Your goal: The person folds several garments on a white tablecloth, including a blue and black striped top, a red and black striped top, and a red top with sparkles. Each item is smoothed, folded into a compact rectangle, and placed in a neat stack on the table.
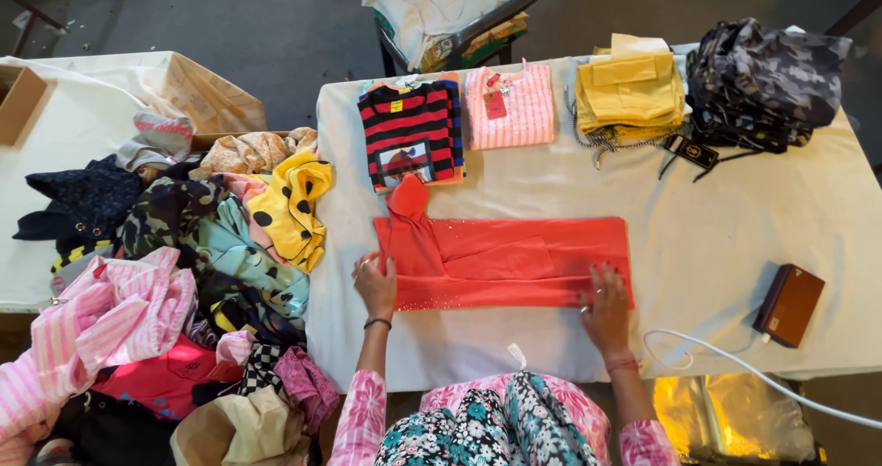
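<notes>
Coral-red garment (514,262) folded long, left hand (375,285) and right hand (607,310) flat, open, on its ends

Bare table (717,245) lies open toward three o'clock of the red garment (514,259); folded stacks (413,130) block twelve, the clothes heap (184,273) crowds nine.

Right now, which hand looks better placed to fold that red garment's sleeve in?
Probably the left hand: it rests at the red garment's sleeve end. The right hand lies flat on the opposite end.
</notes>
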